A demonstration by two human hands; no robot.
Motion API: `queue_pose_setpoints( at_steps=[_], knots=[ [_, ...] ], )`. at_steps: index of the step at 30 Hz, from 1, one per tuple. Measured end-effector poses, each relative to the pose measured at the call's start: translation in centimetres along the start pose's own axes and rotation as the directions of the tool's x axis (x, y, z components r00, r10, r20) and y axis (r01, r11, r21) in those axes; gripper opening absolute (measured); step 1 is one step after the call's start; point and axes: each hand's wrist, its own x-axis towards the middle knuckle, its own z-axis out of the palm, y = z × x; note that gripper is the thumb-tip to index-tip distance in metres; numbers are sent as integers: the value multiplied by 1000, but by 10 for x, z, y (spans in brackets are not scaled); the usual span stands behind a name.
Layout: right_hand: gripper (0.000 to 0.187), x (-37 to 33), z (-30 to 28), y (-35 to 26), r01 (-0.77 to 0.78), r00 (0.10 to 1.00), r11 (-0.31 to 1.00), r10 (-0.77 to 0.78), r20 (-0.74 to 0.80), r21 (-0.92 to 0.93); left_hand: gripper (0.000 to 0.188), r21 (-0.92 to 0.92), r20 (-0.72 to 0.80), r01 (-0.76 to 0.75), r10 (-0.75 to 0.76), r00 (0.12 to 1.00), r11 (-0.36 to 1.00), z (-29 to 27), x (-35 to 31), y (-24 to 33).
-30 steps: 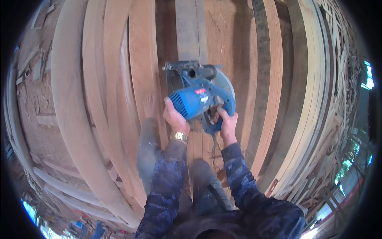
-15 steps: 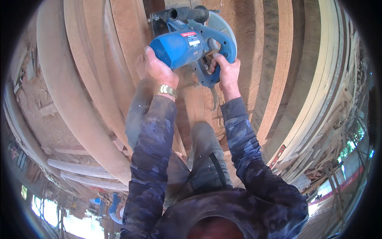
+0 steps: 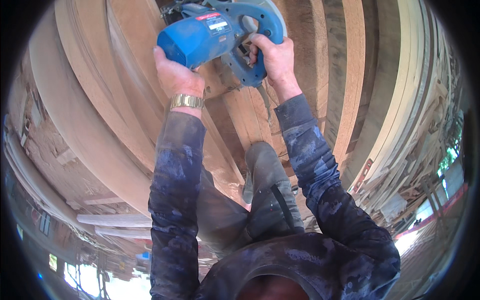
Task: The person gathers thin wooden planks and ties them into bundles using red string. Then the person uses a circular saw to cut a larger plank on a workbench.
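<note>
A blue circular saw (image 3: 215, 30) rests on long wooden planks (image 3: 310, 60) at the top of the view. My left hand (image 3: 175, 77), with a gold watch at the wrist, grips the saw's blue motor housing from below. My right hand (image 3: 272, 60) is closed around the saw's rear handle. The saw's black cord (image 3: 265, 102) hangs down between my arms. My knees, in grey trousers (image 3: 265, 200), are over the planks under my arms. The blade is hidden by its guard.
Wide curved boards (image 3: 90, 125) lie side by side on the left, narrower ones (image 3: 395, 100) on the right. Loose offcuts (image 3: 110, 220) and sawdust lie at lower left; a scrap pile (image 3: 425, 165) sits on the right.
The saw and both hands have moved forward along the plank, toward the top of the view. My arms are stretched out further and my head leans lower over them.
</note>
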Motion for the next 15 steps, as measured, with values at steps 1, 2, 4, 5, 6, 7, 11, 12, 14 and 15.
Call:
queue_pose_setpoints(
  at_steps=[1,2,4,5,6,7,11,12,14,15],
  knots=[
    [22,0,1,0,-35,999,999,35,-24,0,59,12,-14,-12,12,1000,1000,0,1,0],
    [22,0,1,0,-41,999,999,42,-24,13,59,18,-36,-13,14,999,1000,-1,3,-1],
    [22,0,3,-2,-44,999,999,44,-11,23,60,59,-75,-37,41,996,998,-2,7,-2],
    [22,0,3,-3,-57,998,998,57,-9,25,58,56,-42,-41,44,998,998,-3,9,-3],
    [22,1,4,-5,-61,998,998,61,-5,27,57,57,-16,-42,43,999,998,-3,10,-5],
    [21,1,4,-6,-62,998,998,62,-1,30,55,65,-1,-31,31,1000,997,-3,11,-5],
    [20,0,6,-9,-58,998,997,58,3,42,51,80,-67,-94,99,993,992,-1,11,-9],
    [20,0,6,-9,-54,999,998,55,-3,38,51,28,-61,-117,119,991,993,0,11,-9],
    [18,0,7,-9,-64,998,997,65,-14,36,52,7,-60,-127,127,990,992,0,10,-9],
    [18,-1,6,-8,-61,998,997,62,-13,43,52,-1,-64,-128,127,990,992,1,10,-8]
  ],
)
